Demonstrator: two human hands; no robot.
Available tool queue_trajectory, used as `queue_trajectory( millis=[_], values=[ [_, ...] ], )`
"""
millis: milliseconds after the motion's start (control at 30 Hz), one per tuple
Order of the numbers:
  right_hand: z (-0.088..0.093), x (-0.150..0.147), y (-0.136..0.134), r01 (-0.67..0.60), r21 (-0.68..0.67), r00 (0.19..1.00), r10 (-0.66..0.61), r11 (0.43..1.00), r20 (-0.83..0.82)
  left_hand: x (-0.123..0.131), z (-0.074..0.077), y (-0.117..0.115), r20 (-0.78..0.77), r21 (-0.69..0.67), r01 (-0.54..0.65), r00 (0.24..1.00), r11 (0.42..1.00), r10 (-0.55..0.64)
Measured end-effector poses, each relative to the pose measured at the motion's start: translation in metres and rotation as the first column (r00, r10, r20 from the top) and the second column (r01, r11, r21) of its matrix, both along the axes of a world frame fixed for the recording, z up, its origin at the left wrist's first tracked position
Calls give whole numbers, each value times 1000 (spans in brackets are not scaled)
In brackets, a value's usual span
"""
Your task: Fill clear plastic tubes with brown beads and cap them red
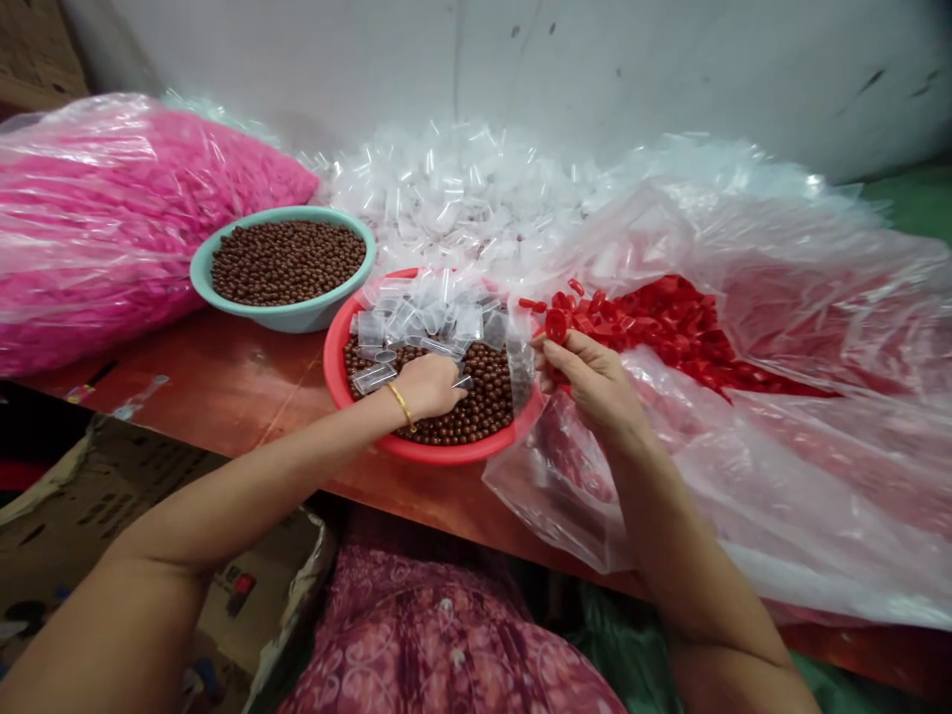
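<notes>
A red basin (446, 454) holds small round brown balls (480, 416) with a heap of clear plastic cups (416, 312) lying over its far half. My left hand (429, 385), with a gold bangle at the wrist, reaches into this basin. Its fingers are closed on a clear plastic cup (464, 382), mostly hidden by the hand, down among the balls. Over the basin's right rim, my right hand (584, 372) pinches a red plastic cap (555, 325) between thumb and fingers. A pile of similar red caps (661, 322) spills from an opened clear bag just beyond that hand.
A pale green basin (297, 317) of brown balls stands at the back left, against a large bag of pink pieces (134, 218). Clear cups (461, 188) are heaped along the wall. Plastic sheeting (744, 486) covers the right side. A cardboard box (149, 486) sits below the table edge.
</notes>
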State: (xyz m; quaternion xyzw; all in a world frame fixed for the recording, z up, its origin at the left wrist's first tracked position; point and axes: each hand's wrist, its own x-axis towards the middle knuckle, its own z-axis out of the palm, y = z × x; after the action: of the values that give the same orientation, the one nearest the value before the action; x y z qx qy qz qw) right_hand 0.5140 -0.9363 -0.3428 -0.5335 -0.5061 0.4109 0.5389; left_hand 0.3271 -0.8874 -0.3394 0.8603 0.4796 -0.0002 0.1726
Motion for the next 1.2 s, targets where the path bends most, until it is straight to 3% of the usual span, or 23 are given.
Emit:
queue_trajectory(
  millis=[133, 233, 300, 400, 467, 533, 600, 767, 900, 1100, 1200],
  values=[
    [-8, 6, 4, 67, -15, 988, -68, 998, -135, 20, -14, 12, 254, -103, -147, 952, 984, 169],
    [-8, 9, 5, 103, -21, 964, -105, 994, -246, 23, -17, 15, 332, -181, -140, 923, 973, 195],
    [-7, 12, 4, 126, -18, 956, -127, 992, -265, 20, -17, 15, 426, -301, -108, 874, 947, 235],
    [-5, 16, 1, 189, 66, 974, -179, 980, -137, 10, -14, 12, 646, -557, 53, 655, 829, 393],
    [-4, 17, -1, 234, 198, 968, -248, 952, 49, 3, -11, 10, 744, -614, 199, 469, 764, 476],
    [-2, 14, -1, 246, 299, 936, -306, 922, 173, -2, -9, 7, 803, -580, 288, 355, 762, 478],
    [2, 9, -1, 239, 298, 944, -294, 924, 153, -6, -8, 5, 831, -551, 333, 296, 765, 470],
    [13, -13, 5, 179, 61, 963, -162, 982, -218, -14, -10, -5, 812, -577, 321, 326, 751, 484],
    [14, -34, 10, 124, 34, 911, -100, 992, -400, -17, -10, -15, 827, -561, 380, 297, 735, 478],
    [-6, -60, 4, 48, 60, 945, -26, 997, -325, -18, -8, -27, 831, -555, 398, 231, 730, 506],
    [-11, -59, -4, 38, 153, 998, -28, 987, -64, -20, -9, -32, 800, -600, 364, 247, 713, 547]
  ],
)
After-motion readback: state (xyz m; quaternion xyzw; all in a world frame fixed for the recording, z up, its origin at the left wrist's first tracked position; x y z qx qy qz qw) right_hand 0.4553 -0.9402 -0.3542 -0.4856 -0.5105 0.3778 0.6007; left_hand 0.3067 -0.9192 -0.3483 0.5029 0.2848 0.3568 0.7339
